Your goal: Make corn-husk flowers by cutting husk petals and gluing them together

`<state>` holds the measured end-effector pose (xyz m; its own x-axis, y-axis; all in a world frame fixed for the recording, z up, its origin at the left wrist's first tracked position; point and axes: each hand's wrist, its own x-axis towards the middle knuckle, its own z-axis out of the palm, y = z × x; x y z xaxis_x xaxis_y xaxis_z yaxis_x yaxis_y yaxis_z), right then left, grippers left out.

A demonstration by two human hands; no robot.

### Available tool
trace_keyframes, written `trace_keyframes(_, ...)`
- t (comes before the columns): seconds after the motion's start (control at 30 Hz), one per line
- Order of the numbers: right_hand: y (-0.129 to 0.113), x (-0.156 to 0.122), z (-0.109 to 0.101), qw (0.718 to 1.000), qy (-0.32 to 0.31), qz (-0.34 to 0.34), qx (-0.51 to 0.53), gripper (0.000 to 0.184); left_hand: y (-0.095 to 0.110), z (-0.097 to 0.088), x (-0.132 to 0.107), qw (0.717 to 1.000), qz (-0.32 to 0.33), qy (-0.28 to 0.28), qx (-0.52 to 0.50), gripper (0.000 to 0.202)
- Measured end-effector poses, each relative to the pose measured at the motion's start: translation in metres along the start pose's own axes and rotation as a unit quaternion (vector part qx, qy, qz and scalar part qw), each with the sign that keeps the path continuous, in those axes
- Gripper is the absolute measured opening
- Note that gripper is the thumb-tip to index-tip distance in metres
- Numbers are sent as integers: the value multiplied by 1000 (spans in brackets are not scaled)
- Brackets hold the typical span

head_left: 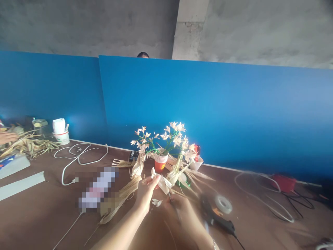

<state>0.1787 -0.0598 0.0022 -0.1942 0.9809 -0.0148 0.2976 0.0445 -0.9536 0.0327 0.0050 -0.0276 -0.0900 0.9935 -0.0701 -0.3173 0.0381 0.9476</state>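
Note:
My left hand [147, 191] pinches a pale strip of dried corn husk [163, 184] between thumb and fingers. Just right of it, my right hand [183, 211] is closed around scissors [170, 197], blurred, whose thin metal tip points up at the strip's lower edge. Small cut petal-shaped pieces [156, 202] lie on the table below the hands. Behind them a stack of red-and-white paper cups [160, 162] holds green-stemmed flowers [177, 133] with cream petals. Bundles of dry husk lie to the left [122, 196] and right [177, 170] of the cups.
A black glue gun [217, 217] and a roll of clear tape [223, 204] lie right of my right hand. White cables [78, 156] curl at the left, near a pixelated object [98, 189]. Another person's hand [7, 137] touches husks at far left. A blue partition [208, 111] borders the table.

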Motion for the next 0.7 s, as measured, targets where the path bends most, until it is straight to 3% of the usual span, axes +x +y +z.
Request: trace_keyframes(0.7,-2,0,-1,999,14,-39,-20,23,7,5,-5,999,-24,13,-16,36)
